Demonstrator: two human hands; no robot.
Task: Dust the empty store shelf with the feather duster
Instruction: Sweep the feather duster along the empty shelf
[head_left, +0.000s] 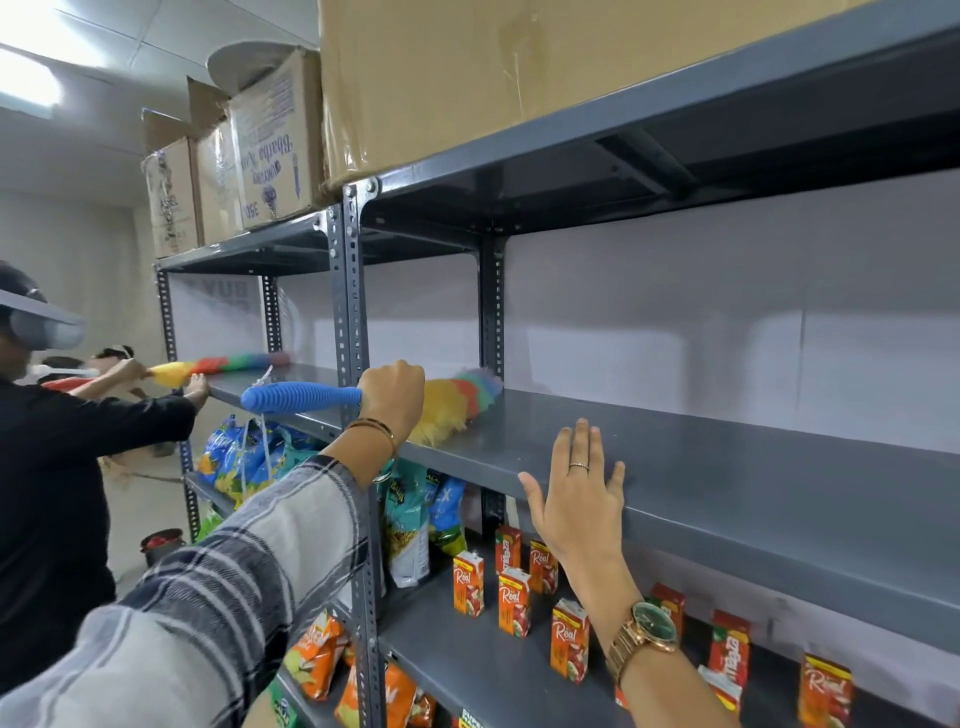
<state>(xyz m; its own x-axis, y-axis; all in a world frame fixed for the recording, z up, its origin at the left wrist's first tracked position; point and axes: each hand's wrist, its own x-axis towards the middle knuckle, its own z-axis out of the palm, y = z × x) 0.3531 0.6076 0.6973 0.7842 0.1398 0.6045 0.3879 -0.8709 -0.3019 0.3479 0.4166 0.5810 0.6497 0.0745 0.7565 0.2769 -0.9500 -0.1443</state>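
Note:
The empty grey metal shelf (727, 467) runs across the middle of the view at chest height. My left hand (392, 395) grips the feather duster (457, 405) by its blue ribbed handle. The multicoloured head of the duster lies on the shelf's left end, near the upright post. My right hand (579, 488) rests flat on the shelf's front edge with fingers spread, holding nothing, about a hand's width to the right of the duster head.
Juice cartons (514, 603) and snack bags (244, 457) fill the shelf below. Cardboard boxes (457, 78) sit on the top shelf. At the left another person (52, 467) in black dusts the neighbouring rack with a second duster (218, 366). A slotted upright post (356, 312) stands beside my left hand.

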